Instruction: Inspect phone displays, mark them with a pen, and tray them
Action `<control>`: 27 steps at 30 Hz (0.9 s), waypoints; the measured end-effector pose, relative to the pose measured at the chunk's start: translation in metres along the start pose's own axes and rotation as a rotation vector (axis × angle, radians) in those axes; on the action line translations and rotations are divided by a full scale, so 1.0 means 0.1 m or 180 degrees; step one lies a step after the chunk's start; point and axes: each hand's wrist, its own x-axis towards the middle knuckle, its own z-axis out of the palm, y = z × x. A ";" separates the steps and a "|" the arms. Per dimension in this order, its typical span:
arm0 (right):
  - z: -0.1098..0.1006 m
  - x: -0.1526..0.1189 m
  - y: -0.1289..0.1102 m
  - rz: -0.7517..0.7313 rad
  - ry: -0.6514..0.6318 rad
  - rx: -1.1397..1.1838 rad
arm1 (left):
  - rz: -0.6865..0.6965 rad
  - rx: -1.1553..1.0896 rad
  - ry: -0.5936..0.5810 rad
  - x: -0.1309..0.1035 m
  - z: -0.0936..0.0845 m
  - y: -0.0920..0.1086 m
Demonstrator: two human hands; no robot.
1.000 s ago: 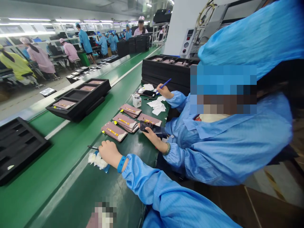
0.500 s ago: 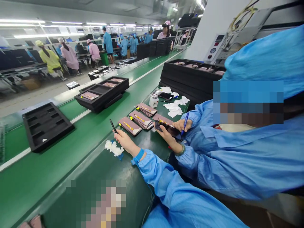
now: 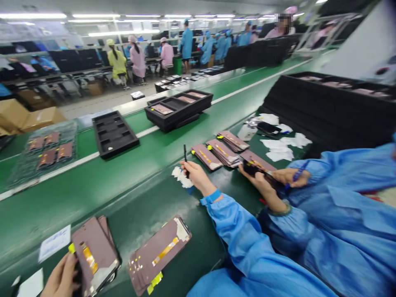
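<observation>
At the lower left, my left hand pinches the edge of a brown-backed phone screen, beside its yellow tab. The screen bears an orange flex cable and overlaps others beneath it. Just to the right lies a fanned stack of similar phone screens, also with yellow tabs. My right hand is closed around a thin black pen-like tool that points upward. Crumpled white scraps lie right beside that hand. Beyond it, more stacked phone screens sit on the green bench.
At right, a co-worker's hands hold a dark phone screen and a blue pen. Black trays stand on the green conveyor. White papers lie at left. A white bottle and paper scraps are farther right.
The view has swung left, so things appear farther right. My left hand has come into view, gripping a phone screen. My right hand still holds the black tool, now more upright.
</observation>
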 end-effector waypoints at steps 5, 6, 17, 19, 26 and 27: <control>-0.03 -0.04 -0.02 0.0117 0.0000 0.0121 | 0.0035 -0.0276 -0.0040 0.07 -0.01 -0.21; -0.02 -0.05 -0.02 0.0135 0.0000 0.0135 | 0.0045 -0.0262 -0.0029 0.05 -0.01 -0.19; 0.01 -0.10 -0.08 0.0454 -0.0075 0.0574 | 0.0030 -0.0487 0.0165 -0.19 -0.09 0.02; 0.08 -0.16 -0.13 0.0481 -0.0169 0.0656 | 0.0169 -0.0335 0.0732 -0.31 -0.15 0.16; 0.74 -0.81 -0.06 0.0591 -0.0928 0.0531 | 0.1225 -0.0489 -0.1265 -0.83 0.22 1.23; 0.82 -0.90 -0.03 0.0595 -0.1066 0.0500 | 0.1399 -0.0436 -0.1720 -0.88 0.35 1.38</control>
